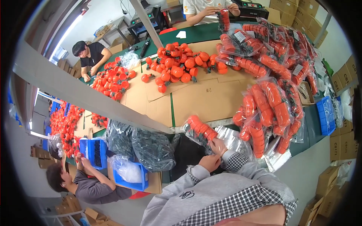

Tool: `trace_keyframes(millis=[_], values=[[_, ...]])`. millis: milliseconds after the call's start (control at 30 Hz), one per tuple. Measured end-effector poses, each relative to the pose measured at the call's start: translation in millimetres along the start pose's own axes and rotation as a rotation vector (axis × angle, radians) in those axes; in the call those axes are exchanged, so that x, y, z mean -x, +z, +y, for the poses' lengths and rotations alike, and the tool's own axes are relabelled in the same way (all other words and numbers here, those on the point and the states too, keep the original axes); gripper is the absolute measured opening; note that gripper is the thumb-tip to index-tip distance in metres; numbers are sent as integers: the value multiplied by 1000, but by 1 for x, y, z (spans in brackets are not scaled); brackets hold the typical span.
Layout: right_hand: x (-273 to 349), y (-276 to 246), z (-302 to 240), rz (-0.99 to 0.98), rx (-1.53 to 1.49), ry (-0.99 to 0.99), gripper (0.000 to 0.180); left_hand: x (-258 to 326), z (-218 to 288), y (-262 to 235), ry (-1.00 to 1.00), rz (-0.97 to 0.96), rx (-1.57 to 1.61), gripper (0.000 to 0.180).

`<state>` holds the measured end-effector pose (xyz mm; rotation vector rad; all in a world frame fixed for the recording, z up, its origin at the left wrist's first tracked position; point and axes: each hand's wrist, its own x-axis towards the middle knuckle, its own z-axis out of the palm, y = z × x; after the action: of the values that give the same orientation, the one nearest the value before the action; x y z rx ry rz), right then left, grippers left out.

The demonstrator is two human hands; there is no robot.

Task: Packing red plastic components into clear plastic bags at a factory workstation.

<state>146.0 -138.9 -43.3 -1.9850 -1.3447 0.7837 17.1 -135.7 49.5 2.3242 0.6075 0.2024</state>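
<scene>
In front of me a clear plastic bag lies at the table's near edge, with a stack of red cup-shaped parts in a row inside. My right hand has its fingers closed on the near end of this bag. Close below it, my left hand is curled at the same end, its fingers pinched on the plastic. Just right of my hands lie flat silvery bags. Beyond them rises a pile of filled bags of red parts.
Loose red parts are heaped on flattened cardboard. Grey-wrapped dark parts and a blue bin stand to my left. A slanting white post crosses the left side. Co-workers sit left and opposite; a blue crate is far right.
</scene>
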Motion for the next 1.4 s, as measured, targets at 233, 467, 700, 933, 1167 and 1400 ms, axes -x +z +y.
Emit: trace_keyframes(millis=[233,467,700,933,1167,1400], values=[[-4,-6,15,-141,-34,-41,39,-30,-24,-39,-154,115,73,17],[-5,3,30,-194,6,12,47,-54,-70,-20,-223,140,-300,61],[9,-95,-3,-688,150,-126,46,-48,-73,-13,-294,117,-293,65],[-104,-188,-43,-138,236,-23,24,-46,-75,-23,-263,145,-224,65],[-300,-132,37,401,18,243,44,-49,-80,-15,-162,234,-212,64],[-349,-130,31,764,50,189,44,-41,-86,-14,-223,172,-223,63]])
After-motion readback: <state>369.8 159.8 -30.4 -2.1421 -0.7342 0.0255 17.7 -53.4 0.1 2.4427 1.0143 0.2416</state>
